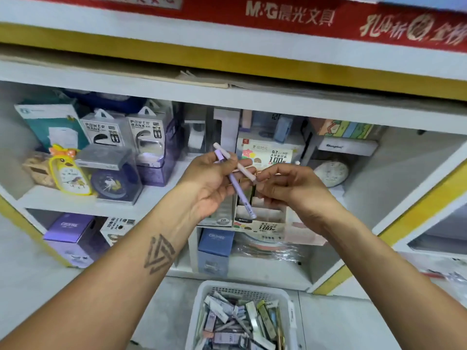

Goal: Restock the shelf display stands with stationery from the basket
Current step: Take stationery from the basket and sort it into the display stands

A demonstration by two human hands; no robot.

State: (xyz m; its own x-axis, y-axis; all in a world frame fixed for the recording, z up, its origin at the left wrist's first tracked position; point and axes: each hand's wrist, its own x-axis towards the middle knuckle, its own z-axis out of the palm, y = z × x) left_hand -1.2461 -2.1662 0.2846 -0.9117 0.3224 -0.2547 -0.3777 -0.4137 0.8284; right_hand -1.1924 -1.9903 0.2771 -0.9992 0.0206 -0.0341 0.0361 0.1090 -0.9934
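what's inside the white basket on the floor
The white basket holds a loose jumble of packaged stationery: slim boxes and pens in grey, lilac and olive. Lower layers and the basket's bottom are covered, and the frame cuts off its near end.

1. This is a stationery shop: a red brand banner with white "M&G" lettering [290, 13] runs along the top.
2. Below the banner, white shelves with yellow edging [252, 99] hold boxed "POWER BANK" packs [104, 130] and packaged clocks.
3. Further below stands a printed cardboard display stand marked "0.7" and "100" [267, 223], with a white plastic basket full of small stationery packs [284, 298] on the floor.
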